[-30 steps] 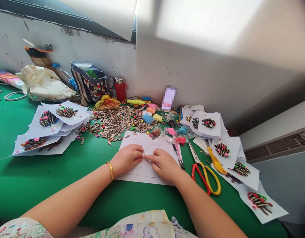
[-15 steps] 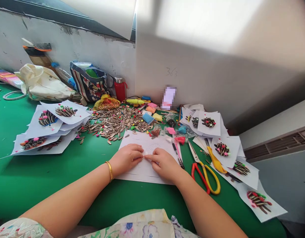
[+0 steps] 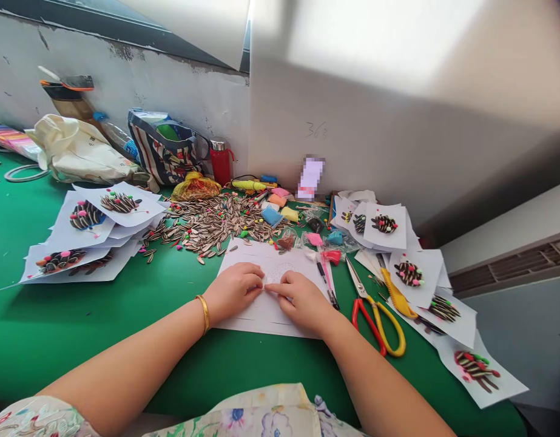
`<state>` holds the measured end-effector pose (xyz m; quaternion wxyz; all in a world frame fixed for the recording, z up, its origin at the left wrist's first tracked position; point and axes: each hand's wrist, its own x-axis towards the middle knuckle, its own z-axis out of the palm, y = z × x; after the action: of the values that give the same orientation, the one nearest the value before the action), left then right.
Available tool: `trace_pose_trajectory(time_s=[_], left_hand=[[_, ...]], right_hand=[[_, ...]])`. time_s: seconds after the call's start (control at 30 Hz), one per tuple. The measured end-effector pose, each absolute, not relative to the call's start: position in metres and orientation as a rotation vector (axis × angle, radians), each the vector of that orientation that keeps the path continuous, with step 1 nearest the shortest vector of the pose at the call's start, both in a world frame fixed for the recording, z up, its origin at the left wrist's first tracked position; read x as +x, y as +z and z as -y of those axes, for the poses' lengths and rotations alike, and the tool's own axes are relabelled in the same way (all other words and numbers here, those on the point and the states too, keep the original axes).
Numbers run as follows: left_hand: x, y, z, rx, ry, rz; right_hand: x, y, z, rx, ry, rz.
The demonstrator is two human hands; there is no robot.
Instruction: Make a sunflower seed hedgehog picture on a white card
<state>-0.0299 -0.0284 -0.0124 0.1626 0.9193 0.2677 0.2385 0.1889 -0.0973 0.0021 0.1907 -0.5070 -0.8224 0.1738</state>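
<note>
White paper sheets lie before me on the green table, the top one bearing a faint drawn round outline. Over the left part of the sheet rests my left hand, a gold bangle at its wrist, its fingers curled together. Opposite it, my right hand has its fingers bent inward and its index finger reaching toward the left fingertips. The fingertips almost meet just below the outline. Whatever they pinch is too small or hidden to make out. Right of the paper lie a black pen and scissors with red and yellow handles.
Sunflower seeds are heaped behind the paper, beside coloured clay packets. Stacks of finished seed pictures stand left and right. A yellow tool, a red flask and bags are around.
Both hands stay nearly in place over the paper, with only a very slight shift of the left wrist. Nothing else has visibly moved.
</note>
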Motion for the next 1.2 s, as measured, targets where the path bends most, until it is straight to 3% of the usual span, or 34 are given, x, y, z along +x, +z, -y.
trace_pose_trajectory(time_s=[0.7,1.0,1.2], left_hand=[[-0.036,-0.007,0.025,2.576,0.594,-0.795],[-0.038,0.002,0.026,2.712,0.275,-0.911],[-0.040,0.001,0.026,2.756,0.322,-0.897]], right_hand=[[0.190,0.003,0.097,-1.428,0.494,2.280],[0.191,0.005,0.095,-1.416,0.501,2.252],[0.232,0.021,0.086,-2.022,0.142,2.017]])
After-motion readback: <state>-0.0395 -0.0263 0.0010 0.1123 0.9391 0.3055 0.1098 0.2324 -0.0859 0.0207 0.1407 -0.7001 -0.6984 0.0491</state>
